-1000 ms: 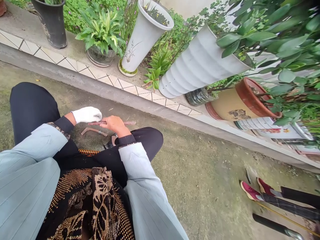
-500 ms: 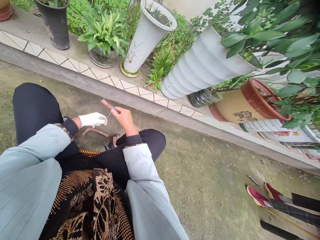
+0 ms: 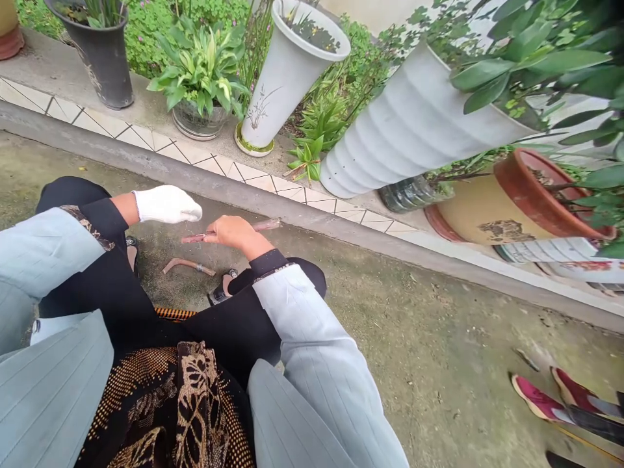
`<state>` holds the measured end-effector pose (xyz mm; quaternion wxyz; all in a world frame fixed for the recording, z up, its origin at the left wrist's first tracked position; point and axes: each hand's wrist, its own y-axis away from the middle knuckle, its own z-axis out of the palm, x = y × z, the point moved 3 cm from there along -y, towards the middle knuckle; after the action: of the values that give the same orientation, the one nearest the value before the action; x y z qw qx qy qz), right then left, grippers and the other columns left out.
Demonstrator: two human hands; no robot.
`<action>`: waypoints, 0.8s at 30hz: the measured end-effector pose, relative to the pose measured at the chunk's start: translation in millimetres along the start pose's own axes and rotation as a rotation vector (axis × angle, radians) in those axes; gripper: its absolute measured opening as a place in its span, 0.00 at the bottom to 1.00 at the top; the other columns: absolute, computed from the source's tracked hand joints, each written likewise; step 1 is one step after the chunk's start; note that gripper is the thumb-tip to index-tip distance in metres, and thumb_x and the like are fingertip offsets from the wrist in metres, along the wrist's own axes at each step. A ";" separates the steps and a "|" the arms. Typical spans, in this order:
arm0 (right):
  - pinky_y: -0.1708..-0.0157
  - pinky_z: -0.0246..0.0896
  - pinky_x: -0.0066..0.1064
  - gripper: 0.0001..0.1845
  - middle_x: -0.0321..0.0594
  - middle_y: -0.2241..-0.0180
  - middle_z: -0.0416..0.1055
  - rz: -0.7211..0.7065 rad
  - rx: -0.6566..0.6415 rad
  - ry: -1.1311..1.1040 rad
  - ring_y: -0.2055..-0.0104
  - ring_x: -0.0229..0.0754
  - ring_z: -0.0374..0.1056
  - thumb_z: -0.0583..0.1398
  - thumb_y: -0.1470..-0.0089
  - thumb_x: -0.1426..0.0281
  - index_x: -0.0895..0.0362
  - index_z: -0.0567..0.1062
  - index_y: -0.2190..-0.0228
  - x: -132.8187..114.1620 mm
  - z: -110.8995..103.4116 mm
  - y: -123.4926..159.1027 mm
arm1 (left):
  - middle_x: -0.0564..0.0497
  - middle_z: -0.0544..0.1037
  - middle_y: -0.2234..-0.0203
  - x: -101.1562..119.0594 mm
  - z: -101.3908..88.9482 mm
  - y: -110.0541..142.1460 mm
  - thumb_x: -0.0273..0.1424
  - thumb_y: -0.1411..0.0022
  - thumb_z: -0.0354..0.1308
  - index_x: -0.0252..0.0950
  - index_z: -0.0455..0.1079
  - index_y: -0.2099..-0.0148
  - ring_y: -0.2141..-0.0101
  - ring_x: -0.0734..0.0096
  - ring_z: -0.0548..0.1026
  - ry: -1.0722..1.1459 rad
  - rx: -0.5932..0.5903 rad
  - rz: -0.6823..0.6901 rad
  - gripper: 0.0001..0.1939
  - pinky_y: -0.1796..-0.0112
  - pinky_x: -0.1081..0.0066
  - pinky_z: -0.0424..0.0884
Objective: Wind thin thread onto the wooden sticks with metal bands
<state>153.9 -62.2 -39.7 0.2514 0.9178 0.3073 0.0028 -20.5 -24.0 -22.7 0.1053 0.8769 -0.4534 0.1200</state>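
Observation:
I sit on the ground with my knees apart. My right hand (image 3: 231,231), bare, is closed round a thin reddish-brown stalk (image 3: 266,225) held roughly level, its ends sticking out on both sides. My left hand (image 3: 168,205), in a white glove, hovers just left of the stalk's near end with its fingers curled; whether anything is in them does not show. A second bent brownish stalk (image 3: 188,264) lies on the concrete below my hands, between my feet.
A tiled kerb (image 3: 160,146) runs across ahead, carrying a black pot (image 3: 104,65), a leafy plant (image 3: 199,62), a tall white vase (image 3: 283,78), a ribbed white pot (image 3: 409,123) and a terracotta pot (image 3: 507,208). Another person's red shoes (image 3: 546,400) are at lower right.
My right hand has lowered the stalk from a raised tilt back to level. My gloved left hand has lifted up and away to the left. The view has shifted slightly.

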 end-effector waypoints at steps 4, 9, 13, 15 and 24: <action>0.72 0.43 0.31 0.18 0.39 0.71 0.74 -0.096 -0.001 -0.093 0.72 0.37 0.62 0.57 0.42 0.55 0.53 0.81 0.65 5.7 -16.3 1.0 | 0.51 0.81 0.61 -13.7 -4.4 -13.2 0.38 0.31 0.46 0.37 0.76 0.52 0.67 0.72 0.71 -0.056 -0.076 -0.065 0.18 0.67 0.75 0.57; 0.72 0.39 0.30 0.16 0.33 0.78 0.65 -0.121 0.146 -0.260 0.76 0.33 0.51 0.58 0.44 0.56 0.54 0.79 0.70 22.7 -29.9 12.3 | 0.51 0.81 0.62 -32.2 -3.9 -23.9 0.39 0.32 0.46 0.36 0.75 0.52 0.68 0.73 0.71 0.068 -0.046 -0.164 0.20 0.66 0.76 0.60; 0.71 0.41 0.28 0.17 0.31 0.77 0.62 -0.128 0.280 -0.467 0.74 0.32 0.50 0.57 0.43 0.57 0.56 0.78 0.69 27.7 -34.3 22.9 | 0.51 0.80 0.61 -37.0 9.6 -32.2 0.41 0.35 0.47 0.35 0.75 0.53 0.63 0.71 0.74 0.319 0.010 -0.183 0.21 0.60 0.75 0.64; 0.70 0.42 0.27 0.17 0.31 0.76 0.63 -0.131 0.365 -0.590 0.73 0.33 0.51 0.57 0.43 0.57 0.57 0.78 0.67 29.4 -35.8 26.4 | 0.49 0.80 0.62 -30.9 18.1 -36.3 0.42 0.36 0.49 0.33 0.75 0.54 0.63 0.70 0.74 0.504 0.007 -0.153 0.21 0.61 0.75 0.66; 0.68 0.54 0.28 0.23 0.38 0.68 0.75 0.382 0.471 -0.586 0.67 0.40 0.66 0.53 0.41 0.52 0.53 0.80 0.58 54.3 -13.0 9.8 | 0.48 0.77 0.67 24.3 32.9 -38.8 0.38 0.33 0.48 0.31 0.74 0.57 0.71 0.75 0.67 0.653 -0.130 -0.057 0.18 0.68 0.74 0.65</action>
<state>201.4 -32.2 -31.9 0.1067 0.9526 0.0395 -0.2822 28.7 -30.3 -49.4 0.3042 0.7960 -0.3776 0.3623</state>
